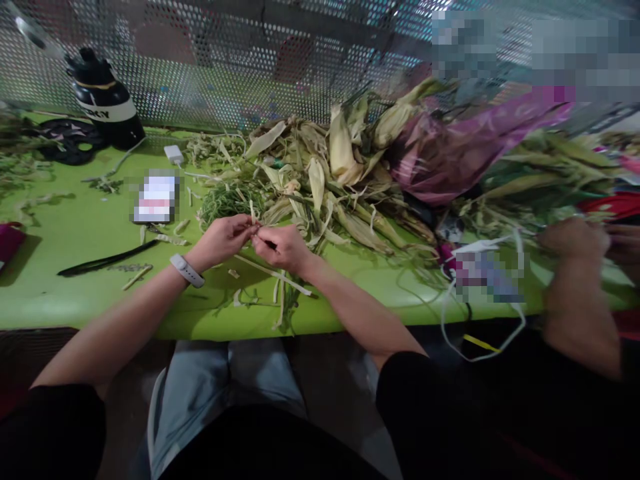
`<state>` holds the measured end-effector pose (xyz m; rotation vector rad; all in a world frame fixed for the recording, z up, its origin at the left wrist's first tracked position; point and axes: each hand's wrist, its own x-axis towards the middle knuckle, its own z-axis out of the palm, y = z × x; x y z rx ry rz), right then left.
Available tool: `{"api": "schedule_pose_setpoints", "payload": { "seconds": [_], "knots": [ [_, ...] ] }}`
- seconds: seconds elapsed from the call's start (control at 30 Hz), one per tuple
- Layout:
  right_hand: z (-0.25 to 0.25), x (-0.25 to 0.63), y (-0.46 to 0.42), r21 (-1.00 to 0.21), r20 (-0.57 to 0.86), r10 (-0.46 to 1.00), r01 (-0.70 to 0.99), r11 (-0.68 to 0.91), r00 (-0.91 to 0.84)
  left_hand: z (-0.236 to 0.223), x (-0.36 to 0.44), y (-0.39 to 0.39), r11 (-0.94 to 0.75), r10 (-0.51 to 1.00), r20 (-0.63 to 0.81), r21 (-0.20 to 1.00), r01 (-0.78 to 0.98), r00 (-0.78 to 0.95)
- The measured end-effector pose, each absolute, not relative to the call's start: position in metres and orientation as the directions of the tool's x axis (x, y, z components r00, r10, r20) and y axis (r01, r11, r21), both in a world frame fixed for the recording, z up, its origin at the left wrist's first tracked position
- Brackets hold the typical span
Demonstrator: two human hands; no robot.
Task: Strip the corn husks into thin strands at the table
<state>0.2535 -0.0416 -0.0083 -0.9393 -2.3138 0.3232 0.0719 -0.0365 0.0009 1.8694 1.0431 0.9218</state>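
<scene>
My left hand (229, 239) and my right hand (286, 247) meet over the table, both closed in a pinch. Between their fingertips a thin pale strip of corn husk (253, 212) sticks up; its lower part is hidden by the fingers. Just behind my left hand lies a tangled bundle of green strands (233, 201). A heap of dry corn husks (320, 180) rises behind and to the right of my right hand. Below the hands, a long pale strip (275, 275) and several small scraps lie on the green tabletop (200, 313).
Left of the heap lie a phone (156, 197), a white charger (174, 155) and a black strap (107, 259). A dark bottle (107, 100) stands at the back left. A pink plastic bag (440, 153) leans on the husks. To the right is another person's hand (575, 237), near a white cable (445, 327).
</scene>
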Motion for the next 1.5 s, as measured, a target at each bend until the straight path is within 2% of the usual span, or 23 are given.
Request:
{"api": "schedule_pose_setpoints", "payload": {
  "seconds": [0.17, 0.37, 0.53, 0.63, 0.73, 0.8, 0.87, 0.97, 1.03, 1.13, 1.23, 1.37, 1.5],
  "knots": [
    [0.001, 0.257, -0.045, -0.63, 0.485, 0.767, 0.44, 0.64, -0.421, 0.003, 0.072, -0.04, -0.26, 0.868, 0.11, 0.932, 0.254, 0.484],
    [0.006, 0.263, -0.036, -0.927, 0.294, 0.937, 0.181, 0.328, -0.19, 0.009, 0.072, -0.039, -0.099, 0.886, -0.024, 0.966, 0.24, 0.463],
    [0.015, 0.281, -0.009, -0.96, 0.265, 0.964, 0.095, 0.263, 0.008, 0.002, 0.073, -0.038, -0.005, 0.856, -0.035, 0.997, 0.077, 0.516],
    [0.024, 0.293, 0.009, -0.978, 0.201, 0.977, 0.067, 0.197, 0.07, -0.002, 0.073, -0.037, -0.03, 0.867, -0.026, 0.994, 0.104, 0.498],
    [0.03, 0.306, 0.025, -0.986, 0.111, 0.994, 0.125, 0.109, 0.016, -0.001, 0.071, -0.035, -0.042, 0.877, -0.033, 0.988, 0.146, 0.48],
    [0.031, 0.315, 0.033, -0.964, 0.085, 0.996, 0.253, 0.083, -0.002, 0.0, 0.071, -0.034, -0.045, 0.867, -0.053, 0.982, 0.183, 0.495],
    [0.031, 0.324, 0.039, -0.877, 0.131, 0.991, 0.467, 0.115, 0.002, 0.0, 0.07, -0.033, -0.058, 0.864, -0.056, 0.976, 0.209, 0.501],
    [0.028, 0.336, 0.045, -0.578, 0.289, 0.956, 0.803, 0.142, 0.039, -0.003, 0.069, -0.031, -0.099, 0.868, -0.026, 0.969, 0.224, 0.497],
    [0.024, 0.342, 0.05, -0.419, 0.363, 0.928, 0.904, 0.089, 0.077, -0.005, 0.069, -0.03, -0.133, 0.86, -0.008, 0.962, 0.239, 0.509],
    [0.018, 0.344, 0.057, -0.342, 0.366, 0.925, 0.939, 0.029, 0.105, -0.009, 0.068, -0.029, -0.163, 0.845, 0.001, 0.953, 0.256, 0.534],
    [0.015, 0.338, 0.061, -0.314, 0.353, 0.933, 0.948, 0.044, 0.074, -0.013, 0.067, -0.027, -0.163, 0.848, 0.007, 0.955, 0.247, 0.53],
    [0.016, 0.324, 0.055, -0.295, 0.349, 0.936, 0.943, 0.156, -0.046, -0.014, 0.067, -0.027, -0.137, 0.841, -0.017, 0.96, 0.244, 0.54],
    [0.02, 0.313, 0.047, -0.287, 0.278, 0.934, 0.909, 0.303, -0.223, -0.01, 0.067, -0.027, -0.131, 0.852, -0.033, 0.953, 0.273, 0.523]
  ]
}}
